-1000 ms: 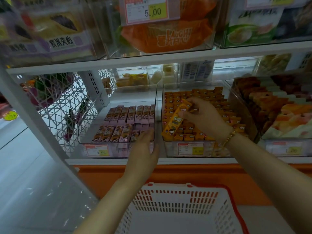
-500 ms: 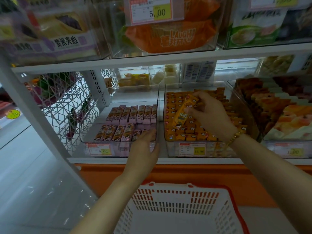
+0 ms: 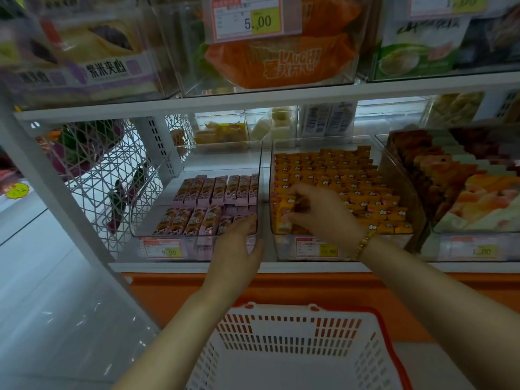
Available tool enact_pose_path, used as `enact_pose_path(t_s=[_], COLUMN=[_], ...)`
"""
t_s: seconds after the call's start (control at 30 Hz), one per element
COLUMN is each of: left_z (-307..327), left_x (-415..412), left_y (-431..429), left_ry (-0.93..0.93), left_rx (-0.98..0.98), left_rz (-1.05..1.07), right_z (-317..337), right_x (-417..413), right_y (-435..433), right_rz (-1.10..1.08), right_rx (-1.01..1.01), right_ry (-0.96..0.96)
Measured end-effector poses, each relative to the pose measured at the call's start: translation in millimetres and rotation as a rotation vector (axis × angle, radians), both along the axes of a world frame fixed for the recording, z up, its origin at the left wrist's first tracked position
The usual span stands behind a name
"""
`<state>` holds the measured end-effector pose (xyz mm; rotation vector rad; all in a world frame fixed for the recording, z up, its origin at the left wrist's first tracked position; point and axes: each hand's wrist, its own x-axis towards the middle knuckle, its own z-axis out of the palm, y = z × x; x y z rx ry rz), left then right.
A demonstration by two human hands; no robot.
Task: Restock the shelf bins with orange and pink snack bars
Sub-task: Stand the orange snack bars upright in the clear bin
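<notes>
— Where is the right hand (image 3: 318,213)?
— At the near left corner of the orange bin (image 3: 284,249), with its fingers clasped round an orange snack bar (image 3: 282,212).
— And the left hand (image 3: 236,249)?
— Its fingers are hooked over the near rim of the pink bin (image 3: 194,244), just beside the pink snack bars (image 3: 213,190).

We stand in a shop, at its snack aisle. White shelves (image 3: 247,101) carry clear bins (image 3: 266,175) packed with wrapped bars (image 3: 337,178) and cakes (image 3: 464,198). Every bin front wears a printed price tag (image 3: 247,19), reading 5.00 above and 9.90 below. A red-and-white shopping basket (image 3: 292,330) sits below us, and a wire rack (image 3: 107,175) closes the shelf's left end.
</notes>
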<state>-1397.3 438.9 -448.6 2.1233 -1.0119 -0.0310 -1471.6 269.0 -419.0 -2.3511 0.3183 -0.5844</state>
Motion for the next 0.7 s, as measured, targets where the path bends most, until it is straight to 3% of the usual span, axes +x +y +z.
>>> enact_pose_path(t_s=[0.13, 0.23, 0.43, 0.7], left_z=[0, -1, -6, -13], left_x=[0, -4, -24, -33], left_y=[1, 0, -4, -10], left_ry=[-0.001, -0.075, -0.305, -0.385], left_rx=[0.006, 0.009, 0.134, 0.269], left_rz=[-0.002, -0.016, -0.205, -0.16], right_z=[-15, -22, -2, 0], right_x=[3, 2, -3, -8], right_y=[5, 4, -2, -3], right_rz=[0.044, 0.075, 0.084, -0.094], right_rx=[-0.409, -0.6, -0.496, -0.677], right_ry=[0.126, 0.167, 0.25, 0.346])
